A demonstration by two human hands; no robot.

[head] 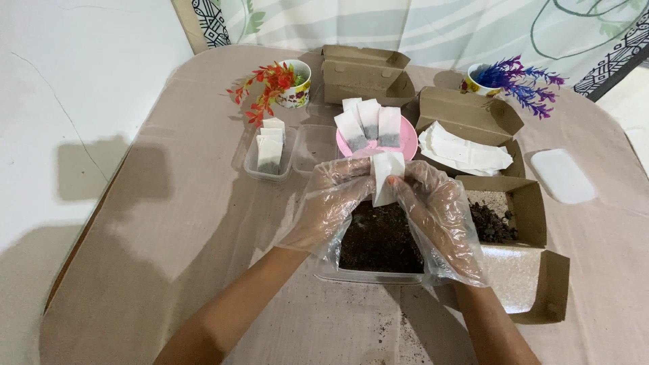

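From my remote seat I saw both gloved hands working over the clear tub of dark loose tea [378, 240], which sat near the front middle of the table [169, 223]. The left hand [331, 203] and the right hand [433, 216] each had fingers closed on the small white paper sachet [387, 177], pinching its two sides. It was held upright just above the tub's far edge, likely so that anything spilling would drop back into the tub.

Just beyond the sachet stood a pink bowl [405, 138] with filled sachets [368, 125] propped upright in it, dark contents showing at their bottoms. To the left, a small clear tray [269, 162] held more filled sachets, with an empty clear tray [314, 145] beside it. To the right, an open brown carton [470, 118] held a pile of flat empty sachets [463, 152], and a nearer carton [507, 209] held a little dark material. A closed carton [365, 71] stood at the far side, between a cup of red artificial flowers [280, 84] and a cup of purple ones [514, 78]. A white lid [562, 176] lay far right. Nothing blocked the hands; the pink bowl stood closest behind them.
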